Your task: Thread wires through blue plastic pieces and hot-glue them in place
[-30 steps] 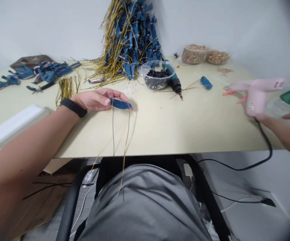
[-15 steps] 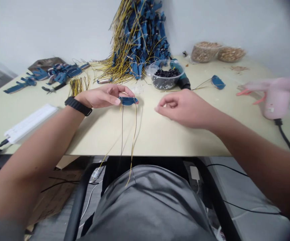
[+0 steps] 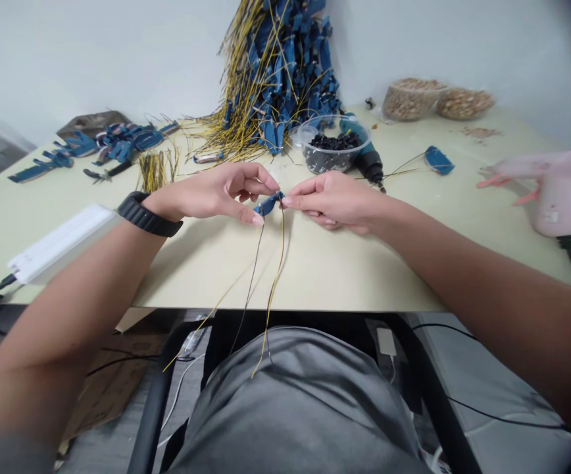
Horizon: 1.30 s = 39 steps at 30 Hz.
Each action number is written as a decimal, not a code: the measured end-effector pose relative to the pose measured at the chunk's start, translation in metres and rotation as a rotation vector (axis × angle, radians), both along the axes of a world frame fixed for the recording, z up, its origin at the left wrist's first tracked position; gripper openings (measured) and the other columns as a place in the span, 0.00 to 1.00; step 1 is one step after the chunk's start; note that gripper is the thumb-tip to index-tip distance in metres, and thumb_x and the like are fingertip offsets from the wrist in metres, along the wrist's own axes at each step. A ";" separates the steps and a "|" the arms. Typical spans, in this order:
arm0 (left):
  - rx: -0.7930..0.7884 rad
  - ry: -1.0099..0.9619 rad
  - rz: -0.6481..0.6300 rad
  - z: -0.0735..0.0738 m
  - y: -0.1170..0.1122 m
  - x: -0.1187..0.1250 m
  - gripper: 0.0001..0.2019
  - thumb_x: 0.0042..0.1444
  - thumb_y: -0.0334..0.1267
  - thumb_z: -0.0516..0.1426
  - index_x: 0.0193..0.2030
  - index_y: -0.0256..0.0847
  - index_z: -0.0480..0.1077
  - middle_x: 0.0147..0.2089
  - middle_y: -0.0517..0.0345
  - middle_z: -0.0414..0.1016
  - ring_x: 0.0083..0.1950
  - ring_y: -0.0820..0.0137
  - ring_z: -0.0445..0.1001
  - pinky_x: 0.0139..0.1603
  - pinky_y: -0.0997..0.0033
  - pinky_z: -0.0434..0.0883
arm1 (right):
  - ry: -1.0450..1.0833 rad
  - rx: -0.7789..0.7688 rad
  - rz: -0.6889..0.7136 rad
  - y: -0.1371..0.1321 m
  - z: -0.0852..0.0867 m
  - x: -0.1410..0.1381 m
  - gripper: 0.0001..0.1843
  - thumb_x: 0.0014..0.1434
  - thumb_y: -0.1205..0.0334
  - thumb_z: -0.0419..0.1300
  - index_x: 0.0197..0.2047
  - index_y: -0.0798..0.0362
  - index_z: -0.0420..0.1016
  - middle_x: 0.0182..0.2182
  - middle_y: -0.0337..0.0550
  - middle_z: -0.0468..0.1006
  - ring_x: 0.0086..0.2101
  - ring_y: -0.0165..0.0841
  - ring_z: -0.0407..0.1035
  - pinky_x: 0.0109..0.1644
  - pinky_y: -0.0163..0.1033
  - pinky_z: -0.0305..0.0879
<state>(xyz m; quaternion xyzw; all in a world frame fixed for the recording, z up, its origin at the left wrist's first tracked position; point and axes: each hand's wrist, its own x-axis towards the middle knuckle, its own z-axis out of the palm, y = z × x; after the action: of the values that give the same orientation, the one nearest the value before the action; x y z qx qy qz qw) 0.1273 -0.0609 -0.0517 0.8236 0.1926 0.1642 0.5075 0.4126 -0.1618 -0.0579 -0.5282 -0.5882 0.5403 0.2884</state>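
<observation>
Here, the left hand (image 3: 216, 191) comes in from 9 o'clock and grips a blue piece (image 3: 268, 205) between its thumb and fingers. The right hand (image 3: 337, 201) comes in from 3 o'clock and pinches the right end of the same piece. The piece is held up in front of the person, over the table (image 3: 345, 273), and it is tilted, with its right end higher. Thin black and yellow strings (image 3: 283, 240) hang from it toward 6 o'clock, past the table's edge. One yellow string runs off toward 7 o'clock.

Around the piece, a big pile (image 3: 278, 82) of blue pieces and strings stands at 12 o'clock. A clear bowl (image 3: 332, 161) of black bits sits between 1 and 2 o'clock, with a drill (image 3: 372, 163) just beside it. Farther off at 2 o'clock are two bags (image 3: 412, 100). A pink glue gun (image 3: 559, 201) is at 3 o'clock, and a white box (image 3: 66, 245) lies between 8 and 9 o'clock.
</observation>
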 end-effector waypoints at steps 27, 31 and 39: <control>0.180 0.011 0.088 -0.002 -0.015 0.017 0.43 0.47 0.64 0.91 0.60 0.45 0.83 0.60 0.48 0.93 0.67 0.49 0.90 0.67 0.51 0.79 | 0.161 -0.107 -0.127 0.009 -0.002 -0.006 0.18 0.82 0.77 0.73 0.37 0.56 0.86 0.19 0.31 0.62 0.20 0.22 0.49 0.23 0.32 0.39; 0.191 0.014 0.074 -0.004 -0.014 0.016 0.43 0.48 0.63 0.92 0.61 0.46 0.83 0.62 0.47 0.93 0.68 0.48 0.90 0.65 0.52 0.79 | 0.147 -0.115 -0.127 0.009 -0.001 -0.006 0.18 0.82 0.77 0.72 0.36 0.55 0.86 0.21 0.32 0.62 0.20 0.23 0.48 0.23 0.32 0.40; 0.221 0.035 0.083 -0.004 -0.017 0.017 0.48 0.47 0.70 0.91 0.63 0.46 0.81 0.64 0.47 0.92 0.70 0.47 0.90 0.66 0.50 0.80 | 0.130 -0.124 -0.140 0.008 0.002 -0.006 0.21 0.82 0.79 0.70 0.34 0.55 0.85 0.22 0.32 0.61 0.21 0.22 0.45 0.22 0.32 0.38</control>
<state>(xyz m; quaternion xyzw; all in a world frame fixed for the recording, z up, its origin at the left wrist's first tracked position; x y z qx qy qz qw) 0.1440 -0.0778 -0.0556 0.8687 0.2162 0.1910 0.4027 0.4066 -0.1536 -0.0562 -0.5489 -0.4952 0.5872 0.3297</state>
